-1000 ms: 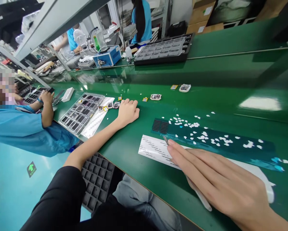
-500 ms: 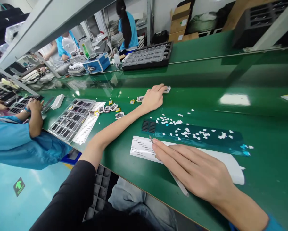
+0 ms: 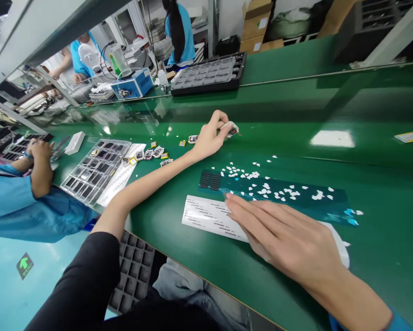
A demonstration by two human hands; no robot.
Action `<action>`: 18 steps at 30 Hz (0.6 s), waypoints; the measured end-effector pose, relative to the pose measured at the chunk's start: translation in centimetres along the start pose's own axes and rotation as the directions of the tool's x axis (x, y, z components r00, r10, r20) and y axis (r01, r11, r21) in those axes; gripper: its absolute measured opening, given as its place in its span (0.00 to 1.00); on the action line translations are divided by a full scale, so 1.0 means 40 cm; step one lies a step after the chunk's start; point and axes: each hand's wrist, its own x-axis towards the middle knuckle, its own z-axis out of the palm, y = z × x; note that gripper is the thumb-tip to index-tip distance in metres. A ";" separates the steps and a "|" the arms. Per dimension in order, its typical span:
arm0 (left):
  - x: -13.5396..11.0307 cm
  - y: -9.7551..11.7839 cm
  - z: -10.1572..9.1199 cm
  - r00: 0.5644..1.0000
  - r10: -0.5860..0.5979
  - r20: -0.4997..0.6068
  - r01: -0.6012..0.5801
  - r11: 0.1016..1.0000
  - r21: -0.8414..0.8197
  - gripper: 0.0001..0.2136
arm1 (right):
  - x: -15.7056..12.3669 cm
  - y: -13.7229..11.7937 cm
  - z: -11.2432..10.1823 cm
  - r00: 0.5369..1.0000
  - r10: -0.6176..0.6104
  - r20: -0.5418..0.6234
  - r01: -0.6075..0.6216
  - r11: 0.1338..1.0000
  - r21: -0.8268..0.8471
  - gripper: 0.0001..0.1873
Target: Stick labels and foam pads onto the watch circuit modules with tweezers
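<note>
My left hand is closed on a small white-rimmed electronic part, lifted at the far side of the green bench. My right hand is closed around metal tweezers; only their tip shows past my fingers. Beneath that hand lies a white printed sheet. Just beyond it is a blue-green film strip with small black pads at its left end and several white scraps scattered over it. More white-rimmed parts lie left of my left forearm.
A clear compartment tray of dark pieces stands at the left, beside a co-worker's arm. A black tray stack and a blue box sit on the back ledge. A yellow-edged piece lies far right.
My left hand has picked the white-rimmed part up off the bench, tilting it between thumb and fingers. My right hand has shifted slightly, and the tweezers' shaft is now hidden beneath it.
</note>
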 end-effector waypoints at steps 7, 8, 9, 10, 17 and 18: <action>-0.306 0.161 -0.094 0.946 -0.262 0.190 0.324 0.762 -0.561 0.18 | 0.009 0.017 -0.001 0.976 0.217 0.009 -0.218 0.974 0.059 0.13; -0.327 0.174 -0.099 0.930 -0.256 0.263 0.365 0.720 -0.591 0.19 | 0.010 0.015 0.003 0.970 0.243 0.015 -0.243 0.968 0.064 0.12; -0.343 0.185 -0.100 0.913 -0.242 0.328 0.401 0.672 -0.622 0.19 | 0.010 0.011 0.007 0.964 0.264 0.018 -0.265 0.962 0.064 0.11; -0.355 0.194 -0.099 0.898 -0.223 0.380 0.431 0.619 -0.656 0.19 | 0.010 0.006 0.012 0.959 0.281 0.019 -0.282 0.957 0.062 0.10; -0.408 0.228 -0.082 0.838 -0.180 0.516 0.536 0.452 -0.713 0.19 | 0.028 -0.030 0.026 0.959 0.284 0.015 -0.284 0.959 -0.010 0.30; -0.416 0.229 -0.082 0.839 -0.186 0.512 0.534 0.467 -0.705 0.20 | 0.029 -0.034 0.027 0.955 0.294 0.024 -0.294 0.956 -0.002 0.33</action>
